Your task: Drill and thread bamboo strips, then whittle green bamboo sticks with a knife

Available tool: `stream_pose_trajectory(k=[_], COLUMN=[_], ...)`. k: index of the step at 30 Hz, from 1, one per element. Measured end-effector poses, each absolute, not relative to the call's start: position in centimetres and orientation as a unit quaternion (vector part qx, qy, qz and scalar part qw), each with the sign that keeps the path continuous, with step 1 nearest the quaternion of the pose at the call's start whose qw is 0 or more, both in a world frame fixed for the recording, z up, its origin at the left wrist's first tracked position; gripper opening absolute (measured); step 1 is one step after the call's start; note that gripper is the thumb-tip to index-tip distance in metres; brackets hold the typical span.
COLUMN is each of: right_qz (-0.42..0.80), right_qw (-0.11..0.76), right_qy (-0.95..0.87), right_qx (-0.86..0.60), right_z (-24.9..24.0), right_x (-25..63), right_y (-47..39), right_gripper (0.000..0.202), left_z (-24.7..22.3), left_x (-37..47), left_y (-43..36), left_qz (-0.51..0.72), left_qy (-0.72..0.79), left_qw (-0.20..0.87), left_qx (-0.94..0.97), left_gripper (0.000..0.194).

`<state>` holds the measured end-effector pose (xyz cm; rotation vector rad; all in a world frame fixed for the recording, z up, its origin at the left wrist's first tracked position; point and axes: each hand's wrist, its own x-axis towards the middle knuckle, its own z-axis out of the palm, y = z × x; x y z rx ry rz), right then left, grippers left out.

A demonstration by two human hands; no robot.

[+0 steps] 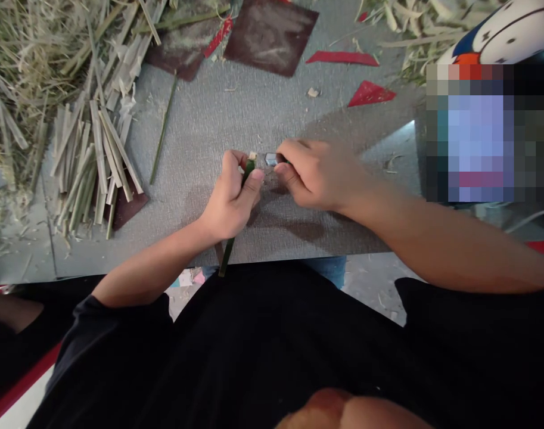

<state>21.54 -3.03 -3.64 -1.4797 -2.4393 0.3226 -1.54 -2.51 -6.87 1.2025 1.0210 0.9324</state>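
Clamping a narrow green strip (227, 255) in the left hand (231, 202), with thumb pressing on one side and curled fingers on the other. Showing a pale end (252, 156) just past the left fingertips, and slanting the lower length out beneath the palm, past the table's near edge. Closing the right hand (316, 179) on a small metal-tipped tool (270, 159) (handle mostly hidden by the grip), with thumb and forefinger bearing on it. Pointing the metal tip toward the strip's upper end, just beside the left fingertips, seemingly with a small gap between.

Seeing a thin green stem (163, 128) lying left of the left fingers, and a heap of flat split strips (104, 149) lying farther left, near tangled shavings (21, 77). Noting a dark brown sheet (272, 36) lying well beyond the fingers of both hands. Spotting a pale scrap (313, 92) lying beyond the right fingers, with a red band (343, 58) and a red triangle (372, 95) lying farther off. Finding all this lying on a grey textured tabletop (195, 119).
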Motion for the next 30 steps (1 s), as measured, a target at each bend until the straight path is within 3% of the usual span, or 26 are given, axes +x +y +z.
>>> stream_pose_trajectory(k=[5,17,20,25,30], right_qz=[0.091,0.117,0.114,0.104,0.106], right_qw=[0.143,-0.005,-0.012,-0.019,-0.022], right_qy=[-0.833,-0.792,-0.788,-0.784,-0.789], right_qx=[-0.526,-0.600,-0.605,-0.612,-0.605], right_z=[-3.8,-1.4,-1.1,-0.8,-0.2], right_x=[21.6,19.5,19.2,18.9,18.4], right_y=[-2.8,-2.6,-2.5,-2.6,-2.5], right_gripper=[0.065,0.034,0.036,0.039,0.041], left_z=[-7.0,-5.2,-5.1,-4.1,-3.5], left_x=[-1.8,-1.0,-1.0,-0.9,-0.7], left_y=[-2.2,-1.5,-1.5,-1.6,-1.3], left_qz=[0.371,0.302,0.312,0.305,0.301], left_qy=[0.343,0.356,0.335,0.341,0.387], left_qw=[0.623,0.663,0.676,0.730,0.723], left_qx=[0.597,0.585,0.577,0.508,0.487], left_gripper=[0.024,0.064,0.057,0.030,0.040])
